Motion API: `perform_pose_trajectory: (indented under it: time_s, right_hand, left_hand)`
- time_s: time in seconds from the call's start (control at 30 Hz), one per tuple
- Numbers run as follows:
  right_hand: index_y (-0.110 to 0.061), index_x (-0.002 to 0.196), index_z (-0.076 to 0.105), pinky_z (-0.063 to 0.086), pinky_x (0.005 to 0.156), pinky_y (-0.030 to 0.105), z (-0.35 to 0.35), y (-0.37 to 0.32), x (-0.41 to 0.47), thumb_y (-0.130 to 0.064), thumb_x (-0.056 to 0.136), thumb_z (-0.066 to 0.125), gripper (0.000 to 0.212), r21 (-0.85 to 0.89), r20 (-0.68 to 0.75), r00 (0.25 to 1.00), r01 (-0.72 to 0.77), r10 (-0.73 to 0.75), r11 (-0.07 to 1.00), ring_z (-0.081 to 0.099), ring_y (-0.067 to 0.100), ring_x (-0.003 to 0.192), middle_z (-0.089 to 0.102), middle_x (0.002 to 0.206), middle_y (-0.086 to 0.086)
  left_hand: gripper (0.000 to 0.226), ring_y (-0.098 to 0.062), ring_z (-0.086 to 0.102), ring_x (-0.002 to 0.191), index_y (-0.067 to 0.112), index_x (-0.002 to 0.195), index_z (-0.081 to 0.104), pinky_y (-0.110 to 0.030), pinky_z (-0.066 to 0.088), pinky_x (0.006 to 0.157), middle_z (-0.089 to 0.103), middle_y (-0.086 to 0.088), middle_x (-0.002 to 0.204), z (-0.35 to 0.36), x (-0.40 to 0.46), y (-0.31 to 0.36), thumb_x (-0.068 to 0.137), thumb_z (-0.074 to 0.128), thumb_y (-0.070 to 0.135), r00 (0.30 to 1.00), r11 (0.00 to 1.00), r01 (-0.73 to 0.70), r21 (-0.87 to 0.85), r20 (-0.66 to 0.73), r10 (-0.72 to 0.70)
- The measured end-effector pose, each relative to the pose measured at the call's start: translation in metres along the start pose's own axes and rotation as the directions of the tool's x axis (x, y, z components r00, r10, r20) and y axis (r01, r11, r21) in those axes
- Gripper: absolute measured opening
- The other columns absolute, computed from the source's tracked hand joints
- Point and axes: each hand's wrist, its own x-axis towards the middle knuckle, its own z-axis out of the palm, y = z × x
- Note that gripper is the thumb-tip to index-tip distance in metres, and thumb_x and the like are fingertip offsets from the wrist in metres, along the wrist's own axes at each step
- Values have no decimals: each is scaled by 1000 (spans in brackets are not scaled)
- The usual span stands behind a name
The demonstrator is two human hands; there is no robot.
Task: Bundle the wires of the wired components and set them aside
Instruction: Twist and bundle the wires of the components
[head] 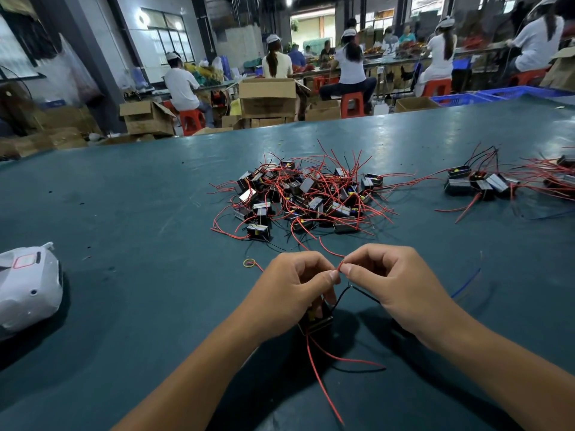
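**Both hands pinching one red wire, component tucked under my left**

Far left of the big pile (pixel 306 195), a white plastic bag (pixel 28 289) sits lumped at the edge of the green counter (pixel 140 197). Closer in, down and left of the pile, a small yellow rubber band (pixel 249 262) lies flat on the counter.

Now my left hand (pixel 295 289): fingers curled, thumb and forefinger pinching the red wire (pixel 339 266) at its tip. Under that hand, near side of the pile, the component (pixel 315 320) I'm working on rests against the counter, a dark block with a yellow spot, partly hidden by my fingers. Red leads trail from it toward me, and a black lead (pixel 357 290) arcs across to my right.

My right hand (pixel 385 275) meets the left, thumb and forefinger pinched on the same red wire, the two pinches nearly touching.

The pile itself lies just beyond my hands, loose blocks with red wires splayed every way. Right of the pile, well apart, a second cluster (pixel 482 181) of components sits. A blue wire (pixel 466 283) lies right of my right hand.
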Motion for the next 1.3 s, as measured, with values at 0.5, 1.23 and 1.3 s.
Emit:
perform_pose_trajectory:
  time_s: [0.5,1.23,1.3]
  right_hand:
    - [-17,78,73,38,54,22,2,-1,-1,-20,84,75,7,91,-28,1000,6,-4,996,48,11,59,62,66,17]
    - [-13,72,72,44,63,36,2,-2,2,-18,90,68,19,36,-65,996,-54,56,998,54,19,61,69,73,21]
    - [-11,74,72,43,63,36,2,-1,2,-21,89,69,18,59,-57,996,-64,67,996,51,20,61,66,73,26]
  left_hand:
    - [15,-14,62,51,12,86,66,-23,46,50,68,2,66,3,-2,2,97,62,21,999,998,-48,49,5,47]
    - [14,-9,64,53,21,85,64,-23,53,55,70,5,69,-6,-1,1,98,62,19,987,955,-161,249,16,162]
    - [14,-9,64,53,23,84,64,-20,52,55,70,5,70,-7,-1,0,98,62,19,986,954,-166,250,19,167]
